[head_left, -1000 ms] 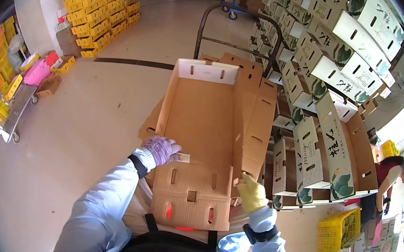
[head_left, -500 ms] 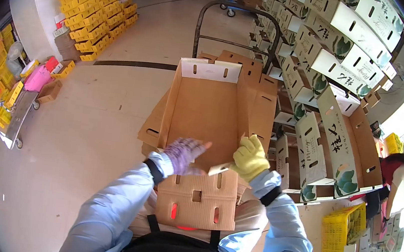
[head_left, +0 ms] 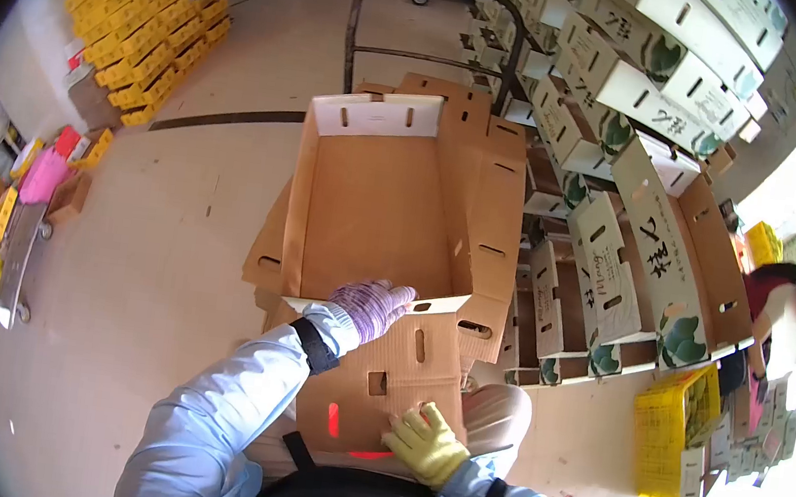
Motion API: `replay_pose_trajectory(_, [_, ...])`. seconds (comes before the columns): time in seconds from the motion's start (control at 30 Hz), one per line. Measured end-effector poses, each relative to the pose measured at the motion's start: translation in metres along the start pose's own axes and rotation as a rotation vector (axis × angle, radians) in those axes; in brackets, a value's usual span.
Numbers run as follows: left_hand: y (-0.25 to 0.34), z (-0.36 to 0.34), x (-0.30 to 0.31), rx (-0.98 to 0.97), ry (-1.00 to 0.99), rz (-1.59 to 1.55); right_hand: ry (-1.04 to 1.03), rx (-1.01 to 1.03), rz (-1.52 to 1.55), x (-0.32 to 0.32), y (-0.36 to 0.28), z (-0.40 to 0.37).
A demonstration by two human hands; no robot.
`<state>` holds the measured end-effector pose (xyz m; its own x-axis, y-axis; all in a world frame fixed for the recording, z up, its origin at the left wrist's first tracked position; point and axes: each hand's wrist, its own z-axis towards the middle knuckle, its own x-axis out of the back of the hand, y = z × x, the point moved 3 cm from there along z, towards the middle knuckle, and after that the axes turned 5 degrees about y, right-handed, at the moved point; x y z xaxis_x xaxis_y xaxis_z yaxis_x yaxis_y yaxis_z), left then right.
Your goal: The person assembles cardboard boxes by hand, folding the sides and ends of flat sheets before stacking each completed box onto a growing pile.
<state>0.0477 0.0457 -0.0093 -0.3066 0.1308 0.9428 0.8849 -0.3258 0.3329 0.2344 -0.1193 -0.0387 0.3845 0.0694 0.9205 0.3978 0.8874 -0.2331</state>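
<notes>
A brown cardboard box (head_left: pixel 383 207) lies half-folded in front of me, its side walls raised and its white far end flap up. My left hand (head_left: pixel 371 307), in a purple knit glove, presses flat on the near rim where the end flaps meet. The near end flap (head_left: pixel 381 386), with slots and a square hole, hangs down toward my lap. My right hand (head_left: pixel 426 443), in a yellow glove, rests on the lower edge of that flap with fingers spread.
A tall stack of folded white and brown boxes (head_left: pixel 631 128) rises on the right. A metal trolley handle (head_left: pixel 426 23) stands behind the box. Yellow boxes (head_left: pixel 137 28) pile up at the far left. Another person (head_left: pixel 777 315) bends near a yellow crate (head_left: pixel 668 441).
My right hand dropped from the box's right near corner to the bottom edge of the hanging flap. My left hand moved forward onto the near rim. The side tabs are now folded in.
</notes>
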Motion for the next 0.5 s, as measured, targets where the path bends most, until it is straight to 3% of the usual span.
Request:
replay_pose_trajectory(0.17, [-0.007, 0.017, -0.007, -0.005, -0.075, -0.14, 0.262, -0.008, -0.057, 0.093, 0.008, 0.036])
replay_pose_trajectory(0.23, [-0.007, 0.019, -0.012, -0.057, -0.056, -0.162, 0.394, 0.031, -0.265, 0.13, 0.025, 0.066])
replay_pose_trajectory(0.3, [-0.019, 0.03, -0.01, -0.115, -0.165, -0.168, 0.463, 0.11, -0.278, 0.134, 0.054, 0.093])
replay_pose_trajectory(0.37, [-0.035, 0.035, -0.007, -0.269, -0.289, -0.468, 0.574, 0.192, -0.218, 0.143, 0.083, 0.124])
replay_pose_trajectory(0.43, [-0.072, 0.035, 0.021, -0.247, -0.512, -0.73, 0.513, 0.178, -0.231, 0.146, 0.106, 0.148])
replay_pose_trajectory(0.47, [-0.101, 0.038, 0.026, -0.487, -0.388, -0.925, 0.518, 0.158, -0.26, 0.146, 0.115, 0.162])
replay_pose_trajectory(0.5, [-0.107, 0.023, 0.062, 0.113, -0.293, -1.053, 0.523, 0.142, -0.288, 0.145, 0.122, 0.176])
